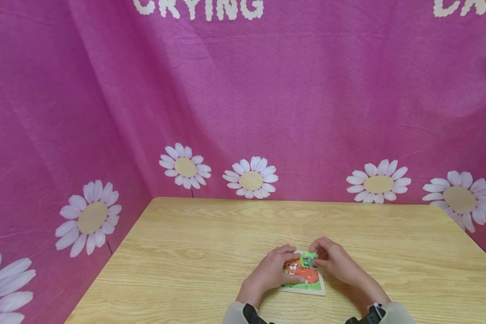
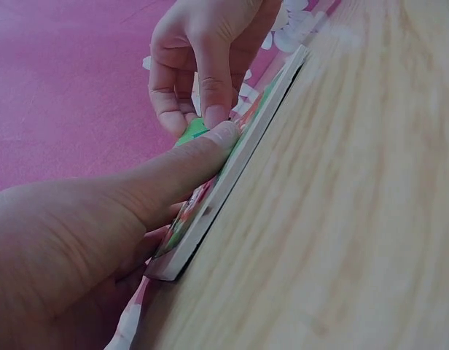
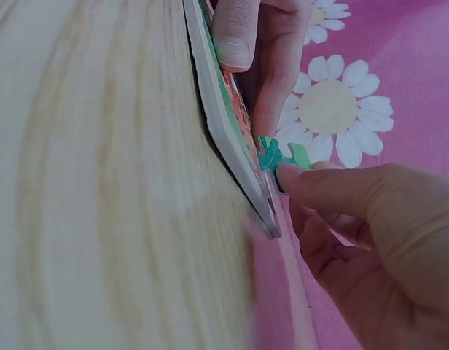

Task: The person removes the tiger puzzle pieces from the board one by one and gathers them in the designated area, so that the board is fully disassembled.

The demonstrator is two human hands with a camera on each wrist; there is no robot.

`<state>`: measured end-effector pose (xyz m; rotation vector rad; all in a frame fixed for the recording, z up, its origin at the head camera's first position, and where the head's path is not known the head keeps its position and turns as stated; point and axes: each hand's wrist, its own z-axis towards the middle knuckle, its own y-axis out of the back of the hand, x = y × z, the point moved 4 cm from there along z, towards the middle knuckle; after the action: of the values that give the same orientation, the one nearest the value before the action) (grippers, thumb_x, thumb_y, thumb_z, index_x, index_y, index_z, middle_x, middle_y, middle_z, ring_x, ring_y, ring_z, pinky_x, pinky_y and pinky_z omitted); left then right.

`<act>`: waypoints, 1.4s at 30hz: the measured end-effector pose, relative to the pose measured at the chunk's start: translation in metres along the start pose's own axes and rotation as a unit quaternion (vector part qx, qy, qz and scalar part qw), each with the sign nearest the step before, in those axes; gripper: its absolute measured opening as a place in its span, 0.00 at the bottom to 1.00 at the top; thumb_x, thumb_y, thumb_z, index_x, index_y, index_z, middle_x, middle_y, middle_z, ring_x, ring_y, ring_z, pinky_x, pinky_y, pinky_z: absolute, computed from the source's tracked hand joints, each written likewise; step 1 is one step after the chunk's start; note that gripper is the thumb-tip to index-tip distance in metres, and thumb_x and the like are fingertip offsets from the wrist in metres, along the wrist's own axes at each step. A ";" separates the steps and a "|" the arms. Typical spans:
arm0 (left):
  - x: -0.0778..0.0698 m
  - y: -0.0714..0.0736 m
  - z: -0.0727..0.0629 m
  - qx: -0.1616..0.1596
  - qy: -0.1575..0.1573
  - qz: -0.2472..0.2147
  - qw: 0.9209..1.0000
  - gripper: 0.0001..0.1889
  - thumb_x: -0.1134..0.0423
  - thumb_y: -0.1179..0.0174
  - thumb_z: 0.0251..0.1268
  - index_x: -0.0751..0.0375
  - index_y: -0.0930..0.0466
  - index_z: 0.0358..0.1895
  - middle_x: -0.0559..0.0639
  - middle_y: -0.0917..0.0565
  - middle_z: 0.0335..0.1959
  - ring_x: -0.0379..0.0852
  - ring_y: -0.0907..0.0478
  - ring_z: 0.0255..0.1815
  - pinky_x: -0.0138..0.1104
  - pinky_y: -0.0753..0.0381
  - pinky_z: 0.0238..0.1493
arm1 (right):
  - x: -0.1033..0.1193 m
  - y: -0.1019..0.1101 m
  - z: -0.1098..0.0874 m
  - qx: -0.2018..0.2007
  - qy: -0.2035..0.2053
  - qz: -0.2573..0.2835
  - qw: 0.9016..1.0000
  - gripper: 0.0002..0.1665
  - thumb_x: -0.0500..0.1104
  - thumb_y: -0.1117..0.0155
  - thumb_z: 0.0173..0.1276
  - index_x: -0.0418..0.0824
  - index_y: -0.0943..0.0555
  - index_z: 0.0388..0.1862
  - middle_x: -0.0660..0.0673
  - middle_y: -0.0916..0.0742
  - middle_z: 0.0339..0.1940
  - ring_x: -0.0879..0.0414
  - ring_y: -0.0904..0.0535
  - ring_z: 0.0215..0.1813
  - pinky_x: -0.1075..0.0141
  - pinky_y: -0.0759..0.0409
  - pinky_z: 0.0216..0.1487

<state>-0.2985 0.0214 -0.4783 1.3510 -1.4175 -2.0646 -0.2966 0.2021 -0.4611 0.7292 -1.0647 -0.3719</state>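
Note:
A small square jigsaw puzzle (image 1: pixel 310 275) with an orange tiger on green lies flat on the table in a pale wooden frame (image 2: pixel 202 220). My left hand (image 1: pixel 267 270) rests over its left side, the straight thumb lying across the picture and the fingers reaching toward the far edge. Between thumb and fingers, my right hand (image 1: pixel 339 263) pinches a green puzzle piece (image 3: pixel 270 157) at the puzzle's far right part. In the right wrist view this piece stands tilted above the board. Part of the picture is hidden under the left hand.
The light wooden table (image 1: pixel 178 270) stretches around the puzzle. A pink cloth (image 1: pixel 291 103) with white daisies and lettering hangs behind its far edge and along the left side. Dark bands (image 1: pixel 251 313) sit on both wrists over pale sleeves.

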 end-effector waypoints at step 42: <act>0.001 -0.001 0.000 0.003 -0.002 -0.002 1.000 0.34 0.41 0.32 0.55 0.45 0.24 0.66 0.40 0.29 0.71 0.44 0.38 0.76 0.41 0.33 0.74 | -0.013 0.003 -0.003 0.000 -0.127 0.135 0.983 0.09 0.33 0.35 0.64 0.34 0.19 0.43 0.38 0.15 0.44 0.65 0.20 0.40 0.75 0.20 0.41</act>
<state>-0.2990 0.0211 -0.4799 1.3538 -1.4239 -2.0691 -0.2995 0.2135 -0.4680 0.5363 -1.3880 -0.2338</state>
